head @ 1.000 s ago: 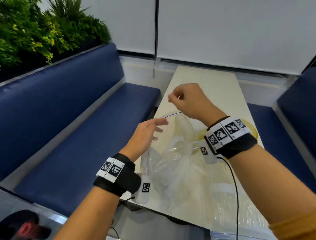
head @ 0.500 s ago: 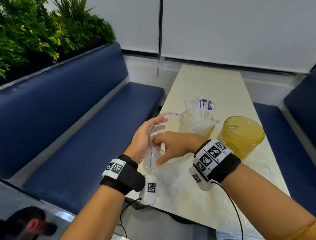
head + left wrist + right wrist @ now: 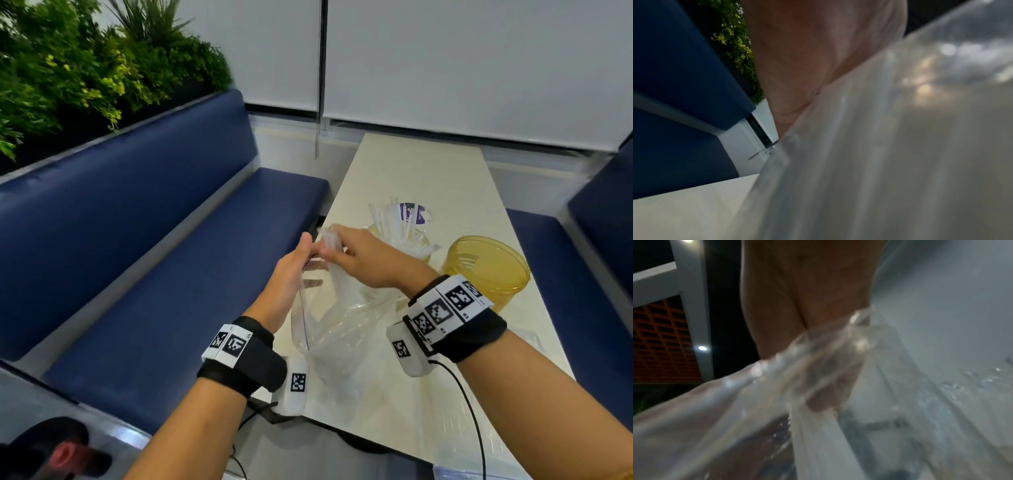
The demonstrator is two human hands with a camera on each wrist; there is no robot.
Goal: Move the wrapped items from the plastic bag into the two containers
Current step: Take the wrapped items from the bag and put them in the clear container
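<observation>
Plastic bag, clear and crumpled, stands on the near left part of the pale desk, held up at its top by both hands. The left hand grips the bag's left edge, its fingers showing through the film inside the opening and the thumb outside. The right hand reaches across from the right and pinches a bunched fold of plastic at the top, touching the left thumb; the right wrist view, blurred, shows plastic gathered against the palm. The left wrist view shows only film pressed close to the hand. Just beyond the hands stands a yellow container stuffed with clear wrapped items that stick up out of it. To its right, near it, stands a second amber container; what it holds cannot be told. Blue padded benches flank the desk, with green plants behind the left one.
</observation>
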